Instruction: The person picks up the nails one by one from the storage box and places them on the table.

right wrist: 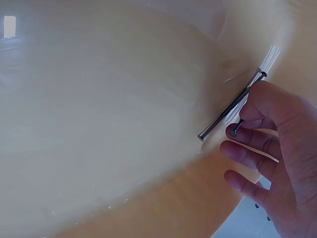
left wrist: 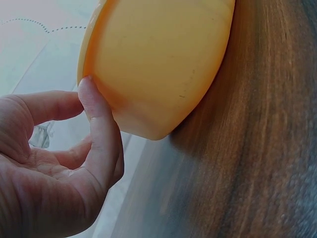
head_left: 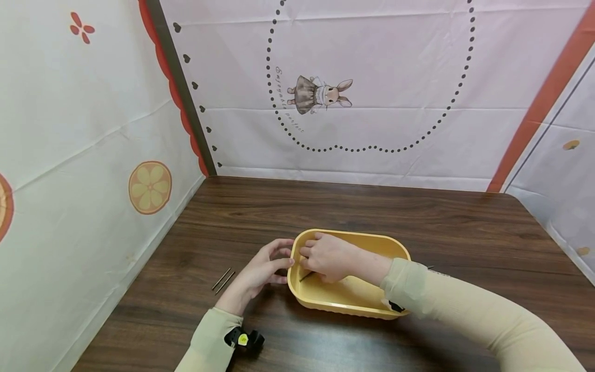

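Note:
A yellow plastic basin (head_left: 353, 305) stands on the table. My right hand (head_left: 331, 257) reaches down inside its left end; in the right wrist view, that hand (right wrist: 282, 134) pinches a metal nail (right wrist: 235, 130) between its fingertips, much of the shaft hidden by the fingers. Right beside the fingertips, other dark nails (right wrist: 223, 116) lie together on the basin floor. At the basin's left end, my left hand (head_left: 260, 268) touches the rim from outside with loosely bent fingers. The left wrist view shows that hand (left wrist: 59, 168) with a fingertip against the basin's wall (left wrist: 158, 59).
Two thin metal rods (head_left: 223, 280), probably nails, lie side by side on the dark wooden table (head_left: 260, 206), left of my left hand. Small dark tips show beside my right sleeve (head_left: 465, 305), partly hidden by it. Patterned cloth (head_left: 390, 62) hangs behind the table and at both sides.

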`<state>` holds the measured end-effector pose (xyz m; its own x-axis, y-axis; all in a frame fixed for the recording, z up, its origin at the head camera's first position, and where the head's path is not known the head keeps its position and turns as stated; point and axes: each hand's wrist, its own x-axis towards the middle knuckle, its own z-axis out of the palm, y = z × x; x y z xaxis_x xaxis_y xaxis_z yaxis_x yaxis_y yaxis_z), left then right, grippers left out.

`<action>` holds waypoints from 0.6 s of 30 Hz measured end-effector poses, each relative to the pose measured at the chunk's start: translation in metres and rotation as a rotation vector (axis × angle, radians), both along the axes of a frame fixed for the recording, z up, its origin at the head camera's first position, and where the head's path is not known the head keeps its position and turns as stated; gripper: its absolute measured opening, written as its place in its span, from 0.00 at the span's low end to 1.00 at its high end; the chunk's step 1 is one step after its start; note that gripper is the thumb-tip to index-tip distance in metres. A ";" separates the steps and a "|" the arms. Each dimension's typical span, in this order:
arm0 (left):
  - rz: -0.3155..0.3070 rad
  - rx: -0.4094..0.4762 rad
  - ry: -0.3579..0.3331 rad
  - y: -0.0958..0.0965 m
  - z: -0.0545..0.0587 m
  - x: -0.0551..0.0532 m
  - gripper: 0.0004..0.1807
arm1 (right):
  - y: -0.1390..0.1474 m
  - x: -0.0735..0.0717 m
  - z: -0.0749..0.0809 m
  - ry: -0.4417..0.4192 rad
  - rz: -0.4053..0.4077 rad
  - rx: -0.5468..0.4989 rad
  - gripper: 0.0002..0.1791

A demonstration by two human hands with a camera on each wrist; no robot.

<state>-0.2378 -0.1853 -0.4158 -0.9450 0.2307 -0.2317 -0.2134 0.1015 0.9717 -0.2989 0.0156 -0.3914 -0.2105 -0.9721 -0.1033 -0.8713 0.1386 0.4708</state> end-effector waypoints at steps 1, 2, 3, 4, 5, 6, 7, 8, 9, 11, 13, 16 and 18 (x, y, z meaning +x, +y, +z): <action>-0.001 0.000 0.000 0.000 0.000 0.000 0.28 | 0.000 0.000 0.000 0.001 -0.001 0.001 0.16; -0.001 0.000 -0.001 0.000 0.000 0.000 0.28 | 0.000 0.000 0.000 0.003 -0.002 0.002 0.16; -0.002 -0.001 -0.001 0.000 0.000 0.000 0.28 | 0.001 0.000 0.000 0.003 -0.003 0.001 0.15; -0.002 -0.001 -0.001 0.000 0.000 0.000 0.28 | 0.001 0.000 0.000 0.002 -0.006 0.001 0.15; -0.002 -0.001 -0.002 0.000 0.000 0.000 0.28 | 0.001 0.000 0.001 0.003 -0.007 0.001 0.15; -0.002 0.000 -0.003 0.000 0.000 0.000 0.29 | 0.002 0.001 0.001 0.003 -0.008 0.001 0.15; -0.002 0.001 -0.003 0.000 0.000 0.000 0.29 | 0.002 0.001 0.002 0.003 -0.010 0.002 0.16; -0.002 0.002 -0.003 0.000 0.001 0.000 0.29 | 0.002 0.001 0.002 0.000 -0.010 -0.001 0.16; -0.003 0.003 -0.003 0.000 0.001 0.000 0.29 | 0.003 0.001 0.003 -0.002 -0.011 -0.001 0.16; -0.002 0.004 -0.003 0.000 0.001 0.000 0.29 | 0.004 0.001 0.005 -0.007 -0.018 0.004 0.16; -0.001 0.004 -0.004 0.001 0.000 0.000 0.29 | 0.004 0.001 0.008 -0.010 -0.029 0.014 0.16; 0.006 0.001 -0.005 0.001 0.000 0.000 0.28 | 0.005 0.001 0.013 -0.006 -0.045 0.029 0.16; 0.007 -0.003 0.000 0.001 0.000 0.000 0.28 | 0.006 0.001 0.016 0.004 -0.045 0.025 0.15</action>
